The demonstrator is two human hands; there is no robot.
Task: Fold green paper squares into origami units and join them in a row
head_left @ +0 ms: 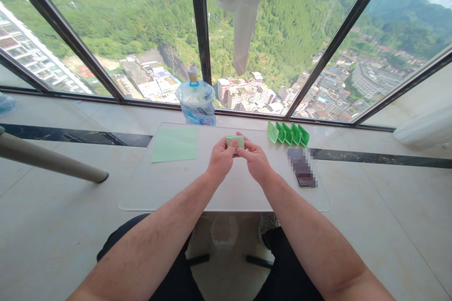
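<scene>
Both my hands meet over the middle of a small white table [169,193]. My left hand [219,160] and my right hand [254,161] pinch a small folded piece of light green paper [235,140] between their fingertips, held just above the tabletop. A flat sheet of light green paper [175,144] lies to the left of my hands. To the right, several folded bright green paper pieces [288,133] stand in a row near the table's far edge.
A phone [302,167] lies on the table right of my right hand. A large water bottle [196,102] stands on the sill behind the table. A grey pole [49,162] slants in from the left. White cloth [242,9] hangs at the window.
</scene>
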